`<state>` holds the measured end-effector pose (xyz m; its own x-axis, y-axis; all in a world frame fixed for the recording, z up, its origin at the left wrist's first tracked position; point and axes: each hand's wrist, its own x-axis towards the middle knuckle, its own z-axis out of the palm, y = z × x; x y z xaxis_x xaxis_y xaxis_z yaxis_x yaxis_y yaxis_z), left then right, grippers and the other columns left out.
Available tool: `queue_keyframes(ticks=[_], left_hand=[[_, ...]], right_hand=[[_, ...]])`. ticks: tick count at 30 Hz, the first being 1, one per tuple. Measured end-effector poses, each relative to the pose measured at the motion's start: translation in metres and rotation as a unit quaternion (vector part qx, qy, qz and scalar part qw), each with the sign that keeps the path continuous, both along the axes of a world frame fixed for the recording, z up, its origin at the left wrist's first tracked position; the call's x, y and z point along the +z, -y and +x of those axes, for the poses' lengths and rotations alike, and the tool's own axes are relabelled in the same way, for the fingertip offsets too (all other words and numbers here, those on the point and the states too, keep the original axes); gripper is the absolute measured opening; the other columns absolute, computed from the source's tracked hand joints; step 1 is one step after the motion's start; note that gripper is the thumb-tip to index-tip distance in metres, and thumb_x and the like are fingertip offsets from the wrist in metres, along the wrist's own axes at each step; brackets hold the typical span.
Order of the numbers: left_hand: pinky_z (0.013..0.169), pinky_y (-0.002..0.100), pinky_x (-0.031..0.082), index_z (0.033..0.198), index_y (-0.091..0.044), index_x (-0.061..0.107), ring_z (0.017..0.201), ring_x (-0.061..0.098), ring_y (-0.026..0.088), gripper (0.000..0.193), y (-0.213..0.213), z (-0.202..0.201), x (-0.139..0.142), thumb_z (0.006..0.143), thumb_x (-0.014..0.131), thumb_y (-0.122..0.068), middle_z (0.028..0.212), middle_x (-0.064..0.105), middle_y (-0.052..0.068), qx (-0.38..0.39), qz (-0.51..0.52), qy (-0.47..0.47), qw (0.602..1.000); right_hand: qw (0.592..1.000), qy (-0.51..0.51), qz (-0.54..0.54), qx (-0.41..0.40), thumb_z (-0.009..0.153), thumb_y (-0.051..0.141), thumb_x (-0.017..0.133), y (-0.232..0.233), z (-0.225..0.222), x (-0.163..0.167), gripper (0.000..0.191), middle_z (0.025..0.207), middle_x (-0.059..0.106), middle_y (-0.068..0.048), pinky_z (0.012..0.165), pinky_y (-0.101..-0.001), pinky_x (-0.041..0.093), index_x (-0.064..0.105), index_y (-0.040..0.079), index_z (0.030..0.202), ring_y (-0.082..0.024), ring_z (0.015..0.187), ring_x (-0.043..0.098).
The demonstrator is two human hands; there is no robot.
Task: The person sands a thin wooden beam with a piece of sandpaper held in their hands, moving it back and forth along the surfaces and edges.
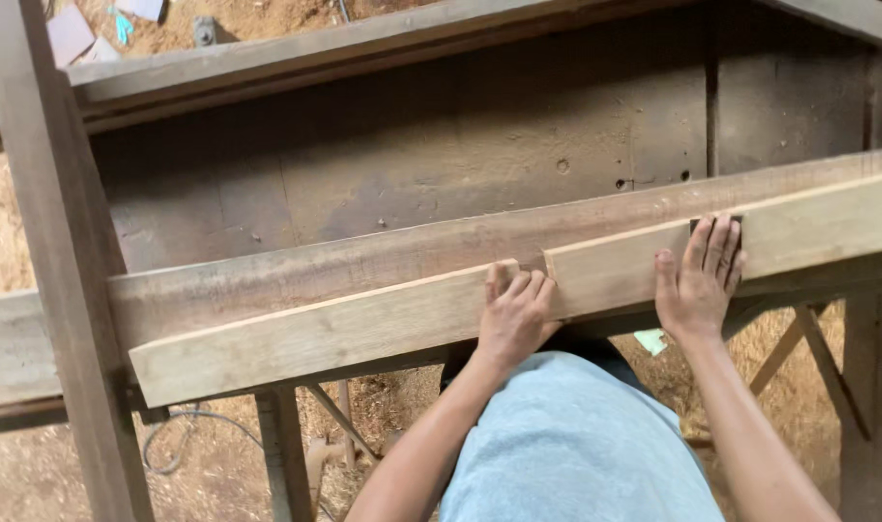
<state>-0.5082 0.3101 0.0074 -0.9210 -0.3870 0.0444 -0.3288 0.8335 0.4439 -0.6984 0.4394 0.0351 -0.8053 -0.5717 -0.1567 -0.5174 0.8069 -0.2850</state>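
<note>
A long pale wooden plank (363, 324) lies across a wooden workbench frame, running from lower left to upper right. My left hand (515, 314) rests on the plank near its middle, fingers curled, with a small wooden piece (540, 263) just past the fingertips. My right hand (700, 280) presses flat on the plank further right, fingers together over a small dark block (740, 224) mostly hidden under them. A second, darker plank (296, 275) lies right behind the pale one.
A dark upright post (69, 280) crosses the left side. Behind the planks is a worn dark bench surface (441, 155). Sawdust covers the floor (35, 474), with a cable (175, 435) below the bench and paper scraps (73, 34) at top left.
</note>
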Motion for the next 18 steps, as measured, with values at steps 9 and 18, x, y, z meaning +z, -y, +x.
queue_keyframes(ticks=[9, 18], left_hand=[[0.12, 0.054, 0.022, 0.117, -0.006, 0.067, 0.117, 0.063, 0.025, 0.065, 0.028, -0.012, -0.004, 0.062, 0.09, -0.031, 0.115, 0.068, 0.009, -0.047, 0.0, -0.071, 0.996], [0.123, 0.048, 0.028, 0.114, -0.004, 0.065, 0.114, 0.061, 0.024, 0.056, 0.038, 0.007, 0.001, 0.068, 0.089, -0.025, 0.109, 0.064, 0.008, -0.059, 0.045, -0.095, 0.993]], right_hand=[[0.999, 0.032, -0.004, -0.007, 0.101, 0.07, 0.02, 0.009, 0.019, -0.008, 0.093, 0.173, -0.003, -0.019, 0.129, -0.0513, -0.004, 0.002, 0.005, 0.165, -0.032, 0.161, -0.007], [0.96, 0.07, 0.028, 0.27, 0.098, 0.062, 0.024, 0.026, 0.059, -0.008, 0.087, 0.172, -0.004, -0.012, 0.125, -0.0405, -0.004, 0.0, 0.008, 0.162, -0.024, 0.158, -0.005]])
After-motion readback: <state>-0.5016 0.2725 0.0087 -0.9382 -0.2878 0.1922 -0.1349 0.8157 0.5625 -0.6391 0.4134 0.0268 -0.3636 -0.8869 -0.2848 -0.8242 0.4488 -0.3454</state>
